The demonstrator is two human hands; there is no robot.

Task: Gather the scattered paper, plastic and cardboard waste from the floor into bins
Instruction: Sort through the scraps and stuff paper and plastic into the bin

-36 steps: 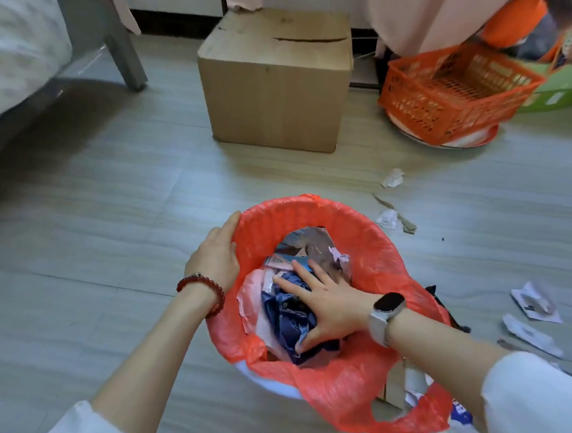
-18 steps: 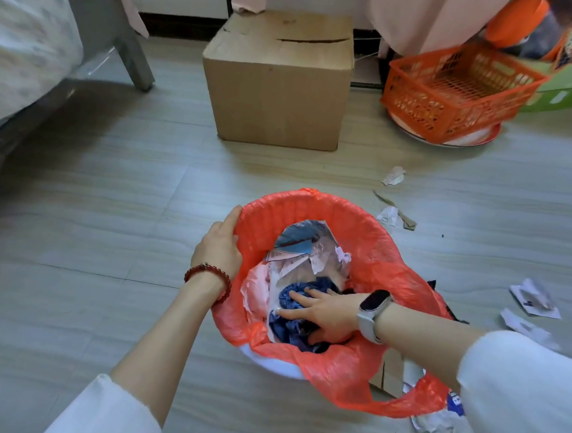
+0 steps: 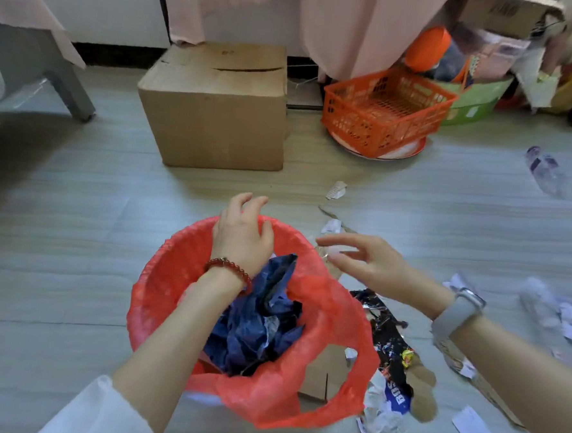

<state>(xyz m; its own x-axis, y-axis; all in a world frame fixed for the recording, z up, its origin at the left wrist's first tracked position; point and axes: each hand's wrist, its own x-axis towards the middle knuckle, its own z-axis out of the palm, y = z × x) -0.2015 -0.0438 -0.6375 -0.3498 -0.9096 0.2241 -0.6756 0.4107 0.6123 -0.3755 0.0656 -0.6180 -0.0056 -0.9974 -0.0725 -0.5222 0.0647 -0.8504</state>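
Observation:
A bin lined with a red plastic bag (image 3: 173,276) stands on the floor in front of me, stuffed with crumpled dark blue paper (image 3: 258,321). My left hand (image 3: 241,235) rests over the far rim of the bin, fingers curled and holding nothing. To the right of the bin my right hand (image 3: 365,263) hovers above the floor, fingers spread and blurred, empty. White paper scraps (image 3: 332,226) lie just beyond it. A black foil wrapper (image 3: 388,333), flat cardboard (image 3: 325,372) and torn paper (image 3: 387,406) lie against the bin's right side.
A closed cardboard box (image 3: 217,111) stands behind the bin. An orange basket (image 3: 385,108) and a green tub (image 3: 472,100) sit at the back right. A clear plastic bottle (image 3: 545,168) and crumpled papers (image 3: 553,309) lie at right. A grey bed leg (image 3: 68,82) is at left.
My right hand has come out of the bin and moved right, above the floor. My left hand slid from the left rim to the far rim. The camera view has tilted up.

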